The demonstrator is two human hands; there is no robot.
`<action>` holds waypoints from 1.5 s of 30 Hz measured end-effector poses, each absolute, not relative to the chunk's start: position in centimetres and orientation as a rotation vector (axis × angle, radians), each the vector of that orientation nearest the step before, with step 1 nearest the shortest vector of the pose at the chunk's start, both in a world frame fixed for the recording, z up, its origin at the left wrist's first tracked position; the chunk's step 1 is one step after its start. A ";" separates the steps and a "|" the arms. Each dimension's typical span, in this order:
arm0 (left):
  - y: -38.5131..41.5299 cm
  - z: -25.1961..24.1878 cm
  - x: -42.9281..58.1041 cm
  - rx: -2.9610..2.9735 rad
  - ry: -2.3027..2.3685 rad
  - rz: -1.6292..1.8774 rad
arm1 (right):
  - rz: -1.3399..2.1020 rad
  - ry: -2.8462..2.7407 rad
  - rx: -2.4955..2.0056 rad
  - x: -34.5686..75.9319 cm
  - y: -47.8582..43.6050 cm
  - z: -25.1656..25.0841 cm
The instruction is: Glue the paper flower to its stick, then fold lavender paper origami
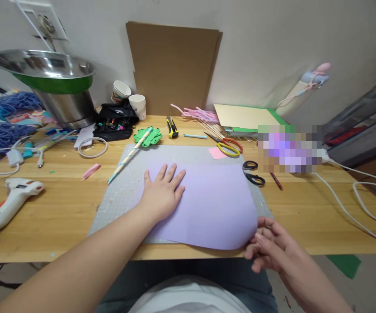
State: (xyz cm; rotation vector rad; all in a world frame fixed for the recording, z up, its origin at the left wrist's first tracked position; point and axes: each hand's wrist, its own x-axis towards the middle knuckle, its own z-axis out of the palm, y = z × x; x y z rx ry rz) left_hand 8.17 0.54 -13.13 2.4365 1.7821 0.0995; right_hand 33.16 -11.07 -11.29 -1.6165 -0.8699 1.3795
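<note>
A sheet of light purple paper [214,204] lies on a grey cutting mat [116,200]. Pressing flat on its left part is my left hand [163,195], fingers spread. My right hand [269,245] pinches the near right corner, where the sheet curls up off the mat. Beyond the sheet's right edge, black scissor handles [255,179] stick out, their blades hidden. A pink paper square [217,153] sits at the mat's far edge, beside scissors with red and yellow handles [228,147]. A striped paper straw [129,156] leans across a green paper piece [148,137].
A white hot glue gun [13,200] rests at the left. Behind are a metal bowl [67,82], paper cups [138,105], a yellow cutter [172,127] and pink pipe cleaners [197,114]. A blurred purple object [288,150] and white cables [341,206] are at right.
</note>
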 end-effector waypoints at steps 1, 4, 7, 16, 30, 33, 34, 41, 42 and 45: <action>0.5 -13.1 8.2 2.437 1.782 0.098 | 1.371 -0.866 -1.600 33.0 -10.9 -11.3; 0.5 -13.2 8.1 2.437 1.784 0.096 | 1.380 -0.931 -1.626 32.9 -10.2 -11.5; 0.6 -13.3 8.0 2.435 1.787 0.099 | 1.422 -1.007 -1.738 33.2 -9.8 -11.5; 0.6 -13.3 8.1 2.427 1.778 0.101 | 1.480 -1.431 -2.084 34.8 -10.3 -13.2; 0.6 -12.9 7.9 2.374 1.737 0.158 | 1.203 -1.363 -2.044 40.5 -10.8 -12.8; 0.1 -11.9 6.8 2.362 1.692 0.168 | 1.126 -1.068 -1.899 40.7 -9.9 -12.3; -0.3 -11.3 6.3 2.365 1.652 0.162 | 1.120 -0.972 -1.846 40.6 -9.3 -12.1; -5.8 -9.1 3.2 2.394 1.266 -0.176 | 1.186 -0.635 -1.367 38.8 1.3 -10.0; -6.3 -9.3 3.1 2.396 1.268 -0.221 | 1.172 -0.587 -1.314 38.5 3.6 -9.7; -7.5 -10.5 3.0 2.474 1.271 -0.207 | 1.118 -0.547 -1.251 37.7 10.8 -8.9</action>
